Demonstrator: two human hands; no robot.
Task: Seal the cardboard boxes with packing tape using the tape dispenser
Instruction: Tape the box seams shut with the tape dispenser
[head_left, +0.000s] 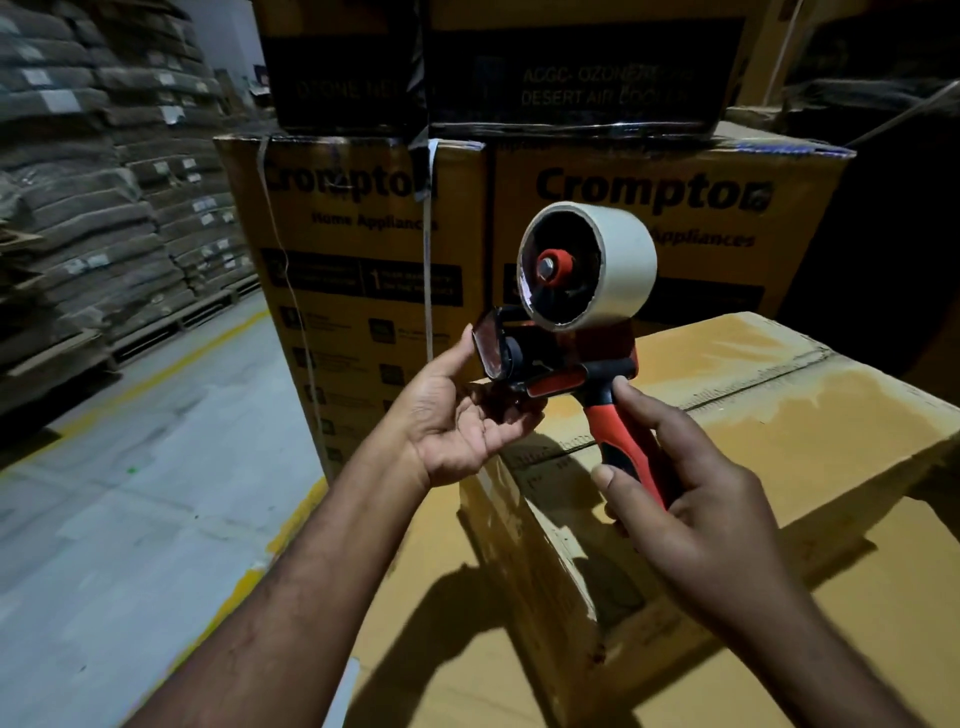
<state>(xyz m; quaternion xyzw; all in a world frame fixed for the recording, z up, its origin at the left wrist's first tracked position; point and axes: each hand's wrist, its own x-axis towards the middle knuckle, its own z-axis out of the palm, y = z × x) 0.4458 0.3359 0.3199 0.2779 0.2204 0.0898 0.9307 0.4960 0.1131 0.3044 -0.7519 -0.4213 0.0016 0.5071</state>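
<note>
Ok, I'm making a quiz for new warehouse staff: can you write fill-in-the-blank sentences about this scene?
1. The right hand grips the tape dispenser by its red and black ____.
2. The left hand, at the dispenser's front end, has its palm turned ____.
3. The stacked boxes behind are printed with the brand name ____.
4. The roll of tape sits on a hub coloured ____.
Missing words: handle; up; Crompton; red.

Bare left hand (460, 418), right hand (696, 488)
</note>
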